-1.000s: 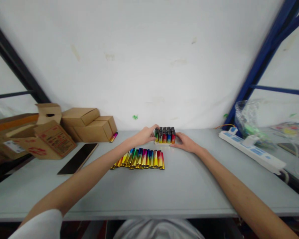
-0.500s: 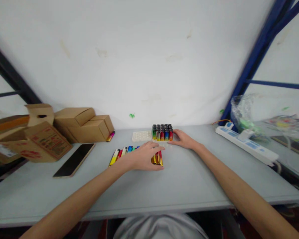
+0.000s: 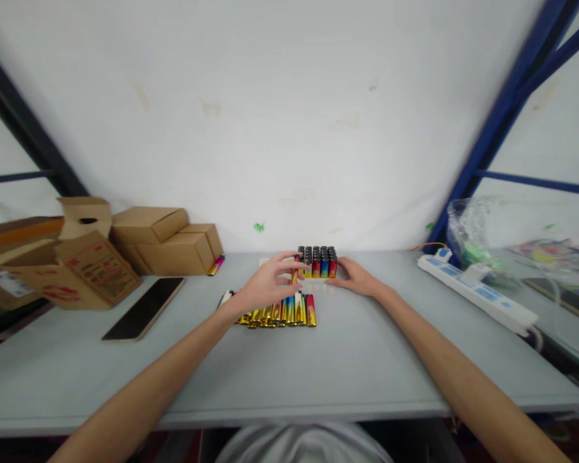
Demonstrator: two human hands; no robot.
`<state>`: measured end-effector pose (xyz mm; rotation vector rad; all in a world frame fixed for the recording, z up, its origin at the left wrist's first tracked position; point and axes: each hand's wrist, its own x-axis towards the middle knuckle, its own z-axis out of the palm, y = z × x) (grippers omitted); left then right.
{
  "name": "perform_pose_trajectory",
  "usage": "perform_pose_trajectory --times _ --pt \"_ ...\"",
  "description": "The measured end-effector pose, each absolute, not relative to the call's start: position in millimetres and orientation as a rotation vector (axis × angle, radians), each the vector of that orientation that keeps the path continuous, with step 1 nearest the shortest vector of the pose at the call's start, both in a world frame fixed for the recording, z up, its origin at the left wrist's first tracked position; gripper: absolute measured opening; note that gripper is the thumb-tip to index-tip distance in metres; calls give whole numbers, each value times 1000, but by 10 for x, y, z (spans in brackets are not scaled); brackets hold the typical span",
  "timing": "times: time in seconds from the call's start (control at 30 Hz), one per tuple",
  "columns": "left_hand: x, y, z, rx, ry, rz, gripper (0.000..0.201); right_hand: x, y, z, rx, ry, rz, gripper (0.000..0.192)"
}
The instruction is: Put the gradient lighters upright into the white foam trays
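Observation:
A row of colourful lighters [image 3: 289, 311] lies flat on the grey table [image 3: 318, 360]. Behind it a white tray [image 3: 265, 262] holds a block of upright lighters [image 3: 318, 262] with black tops. My left hand [image 3: 265, 286] is raised just above the flat row and pinches one lighter [image 3: 294, 276], held upright close to the tray's left side. My right hand [image 3: 357, 276] rests on the table against the right side of the block of upright lighters.
Cardboard boxes [image 3: 164, 244] stand at the back left, with a dark flat board [image 3: 142, 308] in front of them and one loose lighter [image 3: 216, 264] beside them. A white power strip [image 3: 477, 292] and a plastic bag [image 3: 477, 238] sit at the right by a blue frame.
My left hand went from the tray down onto the flat row, then lifted with one lighter toward the tray. My right hand stayed at the tray's right side.

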<state>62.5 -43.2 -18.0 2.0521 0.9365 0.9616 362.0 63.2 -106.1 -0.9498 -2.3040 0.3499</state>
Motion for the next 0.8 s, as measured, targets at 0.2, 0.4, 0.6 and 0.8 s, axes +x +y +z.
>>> perform_pose_trajectory --times 0.2,0.4,0.6,0.8 --pt "629 -417 -291 1732 890 1137 38 3623 633 -1059 -982 -2323 336 65" --pt "676 -502 -281 1554 955 1160 68 3622 627 -1045 -987 -2327 338 65" --pt "779 -594 -288 1575 852 1055 36 3634 641 -1056 -1000 -2344 338 66" --pt "845 -623 -335 1393 799 1037 47 3638 654 -1065 -990 -2348 333 65"
